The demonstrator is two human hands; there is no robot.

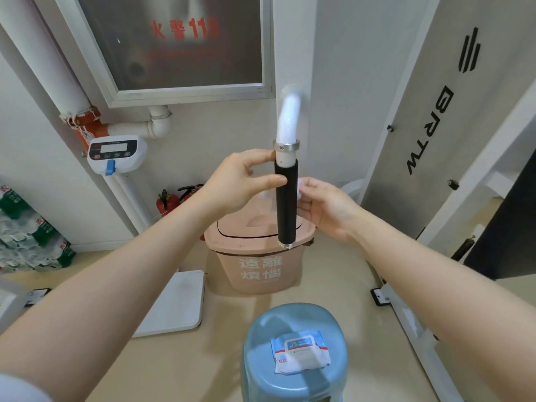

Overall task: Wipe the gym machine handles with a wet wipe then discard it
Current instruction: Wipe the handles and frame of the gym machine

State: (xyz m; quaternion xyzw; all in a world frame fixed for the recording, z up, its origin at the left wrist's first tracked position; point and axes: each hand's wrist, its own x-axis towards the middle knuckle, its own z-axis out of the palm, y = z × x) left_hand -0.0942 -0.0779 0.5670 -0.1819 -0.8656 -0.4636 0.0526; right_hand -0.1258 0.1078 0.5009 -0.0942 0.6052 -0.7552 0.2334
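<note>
A black foam machine handle hangs upright from a white bent tube with a metal collar. My left hand holds the top of the handle, thumb on the black grip and a fingertip near the collar. My right hand sits just right of the handle and pinches a small white wet wipe against the grip's far side; most of the wipe is hidden. A pack of wet wipes lies on a blue plastic stool below.
A pink lidded bin stands on the floor right behind the handle. A white scale platform lies to its left, with its display on a post. Two fire extinguishers stand by the wall. The grey machine panel rises at the right.
</note>
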